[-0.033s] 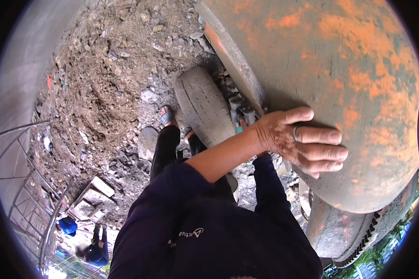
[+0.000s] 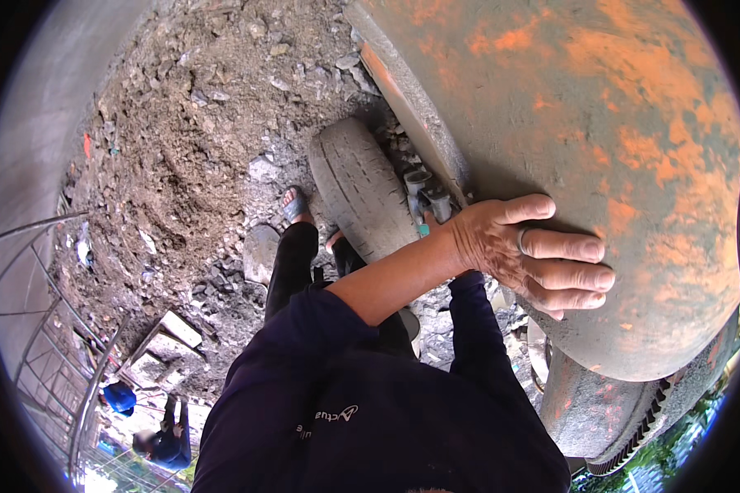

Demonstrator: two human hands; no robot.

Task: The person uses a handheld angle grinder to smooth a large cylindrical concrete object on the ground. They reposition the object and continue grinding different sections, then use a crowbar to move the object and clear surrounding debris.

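Note:
My left hand (image 2: 551, 261), with a ring on one finger, lies with spread fingers on a large rounded drum (image 2: 600, 115), coated grey over orange paint. My right arm in a dark sleeve (image 2: 473, 329) reaches beneath my left forearm; my right hand (image 2: 436, 220) is mostly hidden there, near metal fittings (image 2: 423, 187) with a small green piece, so its grip is unclear. A worn rubber tyre (image 2: 353, 181) lies below the drum, beside my sandalled foot (image 2: 294, 204). A toothed ring (image 2: 633, 427) runs along the drum's lower part.
Rubble and soil (image 2: 164, 164) cover the ground. A curved grey wall (image 2: 49, 123) borders the left, with bent metal bars (image 2: 33, 271) in front. Wooden boards (image 2: 177, 329) lie at lower left, near two other people (image 2: 164, 444) in blue and dark clothing.
My left hand and the drum's lower edge sit very slightly lower than a moment earlier. Little else differs.

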